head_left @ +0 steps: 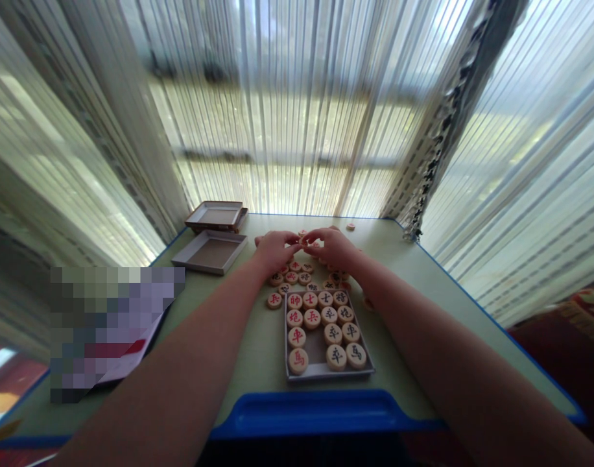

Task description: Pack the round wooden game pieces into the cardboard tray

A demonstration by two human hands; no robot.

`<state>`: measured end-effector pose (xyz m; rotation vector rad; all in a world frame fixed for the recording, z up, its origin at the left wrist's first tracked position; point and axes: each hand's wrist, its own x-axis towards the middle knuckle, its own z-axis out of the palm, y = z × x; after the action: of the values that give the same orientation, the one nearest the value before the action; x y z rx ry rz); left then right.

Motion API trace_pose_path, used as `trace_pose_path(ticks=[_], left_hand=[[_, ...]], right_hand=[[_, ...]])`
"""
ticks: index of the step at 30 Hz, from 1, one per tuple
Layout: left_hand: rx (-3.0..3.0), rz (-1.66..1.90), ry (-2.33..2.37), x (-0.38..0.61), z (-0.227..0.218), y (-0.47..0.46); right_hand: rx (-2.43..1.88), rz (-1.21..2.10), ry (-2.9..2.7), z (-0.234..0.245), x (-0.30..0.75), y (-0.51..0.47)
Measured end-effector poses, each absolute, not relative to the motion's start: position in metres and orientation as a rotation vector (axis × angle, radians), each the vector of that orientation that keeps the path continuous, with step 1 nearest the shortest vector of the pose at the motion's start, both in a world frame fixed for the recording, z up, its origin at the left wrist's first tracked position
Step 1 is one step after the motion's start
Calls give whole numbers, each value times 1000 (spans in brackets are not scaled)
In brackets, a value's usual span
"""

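Observation:
A shallow grey tray (319, 372) lies on the green table near me, with several round wooden chess pieces (333, 334) laid flat in it, marked in red and black. More pieces (297, 277) are scattered on the table just beyond the tray. My left hand (273, 250) and my right hand (334, 246) reach over that loose heap, fingertips meeting at a piece (303, 237) between them. Both hands have fingers curled in a pinch; what each one grips is too small to make out.
Two empty box halves, one grey (210, 251) and one brown-rimmed (215, 215), sit at the far left of the table (423, 279). A lone piece (350, 226) lies near the far edge. A blue handle (316, 412) runs along the near edge. Striped curtains surround the table.

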<state>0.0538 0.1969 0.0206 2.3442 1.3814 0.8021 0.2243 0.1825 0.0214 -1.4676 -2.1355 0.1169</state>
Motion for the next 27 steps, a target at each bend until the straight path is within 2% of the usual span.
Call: trace_pose_path(ticks=[23,27], left_hand=[[2585,750,1403,53,21,188],[2704,745,1348,51,26,182]], right_hand=[[-1398,228,-2099,26,227,171],[-1438,334,-2127,32,229,167]])
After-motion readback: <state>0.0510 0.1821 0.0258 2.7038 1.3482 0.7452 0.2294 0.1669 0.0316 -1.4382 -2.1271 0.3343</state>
